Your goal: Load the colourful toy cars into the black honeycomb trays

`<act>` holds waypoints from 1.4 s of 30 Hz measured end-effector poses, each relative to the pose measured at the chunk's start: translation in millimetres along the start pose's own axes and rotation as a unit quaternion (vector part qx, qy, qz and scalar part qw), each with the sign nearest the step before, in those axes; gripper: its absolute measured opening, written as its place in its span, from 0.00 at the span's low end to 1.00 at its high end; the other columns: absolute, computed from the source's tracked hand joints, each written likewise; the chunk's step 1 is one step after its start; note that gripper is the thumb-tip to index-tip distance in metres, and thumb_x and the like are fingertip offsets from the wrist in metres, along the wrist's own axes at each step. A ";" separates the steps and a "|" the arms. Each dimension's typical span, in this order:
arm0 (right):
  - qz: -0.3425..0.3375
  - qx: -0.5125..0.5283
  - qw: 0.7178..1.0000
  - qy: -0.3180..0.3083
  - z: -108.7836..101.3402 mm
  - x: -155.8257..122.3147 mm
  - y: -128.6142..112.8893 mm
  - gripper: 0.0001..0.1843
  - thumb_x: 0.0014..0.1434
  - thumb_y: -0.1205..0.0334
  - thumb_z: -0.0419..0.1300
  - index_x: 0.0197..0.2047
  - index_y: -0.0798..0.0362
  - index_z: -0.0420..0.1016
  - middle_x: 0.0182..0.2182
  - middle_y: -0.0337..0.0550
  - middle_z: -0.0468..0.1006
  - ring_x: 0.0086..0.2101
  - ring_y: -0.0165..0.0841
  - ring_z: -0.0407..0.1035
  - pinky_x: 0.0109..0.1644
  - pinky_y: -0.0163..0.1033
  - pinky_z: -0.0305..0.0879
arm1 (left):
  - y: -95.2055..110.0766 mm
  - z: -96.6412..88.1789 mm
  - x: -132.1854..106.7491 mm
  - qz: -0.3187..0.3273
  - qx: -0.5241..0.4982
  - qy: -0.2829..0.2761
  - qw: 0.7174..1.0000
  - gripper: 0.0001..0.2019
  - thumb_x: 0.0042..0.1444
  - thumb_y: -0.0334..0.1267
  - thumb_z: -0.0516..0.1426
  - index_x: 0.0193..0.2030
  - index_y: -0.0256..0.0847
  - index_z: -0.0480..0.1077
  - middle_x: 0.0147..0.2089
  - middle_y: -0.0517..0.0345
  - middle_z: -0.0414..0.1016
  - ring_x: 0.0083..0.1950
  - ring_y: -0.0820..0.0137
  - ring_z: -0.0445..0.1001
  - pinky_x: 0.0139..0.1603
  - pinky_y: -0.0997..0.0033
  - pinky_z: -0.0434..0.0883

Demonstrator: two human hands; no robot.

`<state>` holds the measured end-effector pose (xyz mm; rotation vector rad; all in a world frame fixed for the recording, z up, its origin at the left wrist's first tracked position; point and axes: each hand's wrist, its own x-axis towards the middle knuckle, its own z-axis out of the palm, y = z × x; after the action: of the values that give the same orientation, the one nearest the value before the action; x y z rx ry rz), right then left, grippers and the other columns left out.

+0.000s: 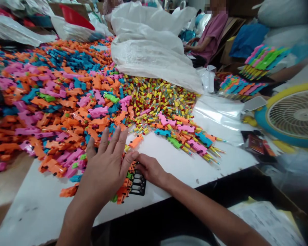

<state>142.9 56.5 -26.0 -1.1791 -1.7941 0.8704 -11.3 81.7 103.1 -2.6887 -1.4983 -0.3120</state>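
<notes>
My left hand (106,164) hovers flat with fingers spread over a black slotted tray (138,182) near the table's front edge. The tray holds several orange and green toy cars, mostly hidden under the hand. My right hand (150,169) rests at the tray's right side, fingers curled against it; whether it grips a piece is hidden. A large heap of orange, pink and blue plastic toy cars (53,102) covers the table to the left. A pile of small yellow-capped tubes (159,99) lies behind.
The white table (169,157) ends close to my body. A big white plastic sack (151,51) lies at the back. A yellow-and-blue fan (292,114) stands at the right. Another person in a pink shirt (210,34) sits beyond, beside stacked coloured packs (264,58).
</notes>
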 end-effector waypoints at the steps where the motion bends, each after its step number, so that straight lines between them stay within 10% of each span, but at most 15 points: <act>1: 0.001 0.007 1.000 -0.015 -1.1 0.7 -0.2 0.04 0.62 0.66 0.54 0.39 0.51 0.69 0.35 0.39 0.74 0.36 0.31 0.69 0.43 0.36 0.66 | 0.3 -0.8 0.6 0.010 -0.002 -0.008 1.000 0.30 0.65 0.54 0.37 0.69 0.45 0.51 0.71 0.52 0.52 0.72 0.47 0.46 0.66 0.30 0.46; 4: 0.005 0.001 0.999 -0.049 -21.5 11.2 -0.7 0.04 0.62 0.66 0.56 0.41 0.51 0.71 0.33 0.37 0.76 0.32 0.30 0.70 0.40 0.34 0.67 | 1.1 -3.3 1.4 0.028 0.002 -0.034 0.999 0.24 0.65 0.51 0.40 0.65 0.55 0.59 0.70 0.58 0.56 0.71 0.47 0.50 0.65 0.28 0.46; 6: 0.030 -0.095 0.994 0.034 -49.3 24.0 -0.4 0.06 0.62 0.62 0.58 0.42 0.52 0.71 0.37 0.42 0.76 0.36 0.33 0.70 0.43 0.36 0.66 | 1.9 -4.3 1.1 0.022 0.002 -0.031 0.999 0.23 0.66 0.49 0.40 0.64 0.56 0.61 0.70 0.60 0.56 0.70 0.48 0.52 0.65 0.29 0.46; 9: 0.191 -0.319 0.908 0.195 -95.8 45.4 2.9 0.13 0.63 0.58 0.57 0.47 0.56 0.69 0.46 0.54 0.72 0.43 0.40 0.69 0.45 0.42 0.65 | 3.1 -4.5 0.0 0.012 -0.003 -0.018 1.000 0.23 0.66 0.46 0.41 0.66 0.55 0.56 0.70 0.59 0.56 0.70 0.51 0.54 0.66 0.31 0.46; 11: 0.285 -0.400 0.849 0.195 -117.2 54.4 5.9 0.12 0.62 0.62 0.56 0.47 0.59 0.67 0.47 0.59 0.71 0.43 0.43 0.70 0.43 0.43 0.65 | 3.4 -4.3 -0.7 0.008 0.000 -0.016 1.000 0.24 0.66 0.46 0.41 0.67 0.54 0.54 0.70 0.58 0.56 0.70 0.51 0.55 0.66 0.32 0.46; 13: 0.294 -0.401 0.847 0.186 -124.4 55.3 7.6 0.07 0.61 0.66 0.55 0.42 0.58 0.68 0.43 0.55 0.73 0.42 0.42 0.70 0.42 0.42 0.65 | 3.0 -4.0 -1.0 0.009 0.005 -0.021 1.000 0.24 0.66 0.45 0.41 0.67 0.54 0.54 0.70 0.58 0.56 0.70 0.52 0.55 0.66 0.32 0.47; 18: 0.198 -0.013 0.972 0.123 -82.0 34.6 4.1 0.10 0.59 0.57 0.58 0.38 0.50 0.60 0.29 0.34 0.72 0.24 0.30 0.70 0.26 0.34 0.64 | 2.3 -3.6 -0.7 0.020 0.007 -0.019 1.000 0.24 0.66 0.45 0.40 0.67 0.55 0.54 0.70 0.58 0.56 0.69 0.51 0.55 0.66 0.32 0.45; 22: 0.190 0.301 0.934 -0.034 -33.2 24.6 1.8 0.12 0.59 0.58 0.56 0.43 0.51 0.58 0.24 0.32 0.73 0.21 0.29 0.70 0.27 0.35 0.68 | 3.1 -3.9 -0.2 0.020 0.015 -0.019 0.999 0.25 0.66 0.45 0.40 0.68 0.52 0.53 0.69 0.56 0.57 0.69 0.50 0.56 0.66 0.32 0.46; 36: 0.128 0.288 0.949 -0.011 -13.0 17.1 14.9 0.09 0.54 0.59 0.63 0.38 0.51 0.71 0.24 0.33 0.73 0.20 0.26 0.67 0.25 0.32 0.66 | 2.3 -2.5 -0.2 0.023 0.011 -0.018 1.000 0.25 0.66 0.46 0.39 0.69 0.49 0.52 0.70 0.57 0.56 0.70 0.51 0.55 0.67 0.33 0.45; 42: 0.120 0.248 0.950 -0.145 -31.3 30.4 13.3 0.07 0.51 0.61 0.65 0.34 0.52 0.72 0.24 0.32 0.74 0.19 0.26 0.68 0.21 0.29 0.63 | 2.0 -3.3 0.3 0.022 0.005 -0.027 0.999 0.24 0.66 0.47 0.39 0.68 0.54 0.52 0.70 0.59 0.55 0.70 0.49 0.54 0.65 0.32 0.46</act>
<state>168.4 92.9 -16.1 -0.9790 -1.5290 1.6010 -10.0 80.4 106.5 -2.7395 -1.4466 -0.2300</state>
